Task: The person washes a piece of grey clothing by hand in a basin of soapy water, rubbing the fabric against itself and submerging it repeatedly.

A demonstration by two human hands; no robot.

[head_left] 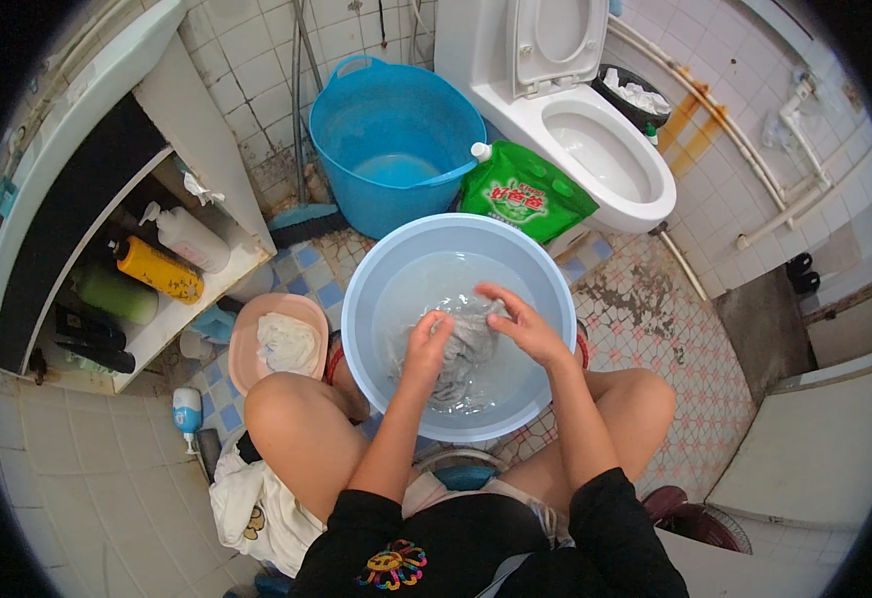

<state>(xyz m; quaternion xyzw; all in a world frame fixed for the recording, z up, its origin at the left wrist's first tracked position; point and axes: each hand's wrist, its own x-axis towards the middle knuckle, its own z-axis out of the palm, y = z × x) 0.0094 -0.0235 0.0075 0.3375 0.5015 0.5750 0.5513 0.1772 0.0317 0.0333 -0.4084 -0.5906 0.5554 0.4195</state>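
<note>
A light blue basin point(356, 299) of water stands on the floor between my knees. Grey wet cloth point(468, 344) lies bunched in the water, its kind not clear. My left hand point(428, 341) is at the cloth's left side, fingers curled together at its edge; what they pinch is hard to make out. Over the right part of the basin, my right hand point(523, 324) has its fingers apart, just above the cloth and water, with nothing in it.
A green detergent pouch point(525, 189) leans behind the basin, by a blue tub point(396, 140) and a white toilet point(605, 149). At left are a pink basin point(246, 344) with white cloth, a blue-and-white bottle point(187, 414) and a shelf of bottles point(181, 309).
</note>
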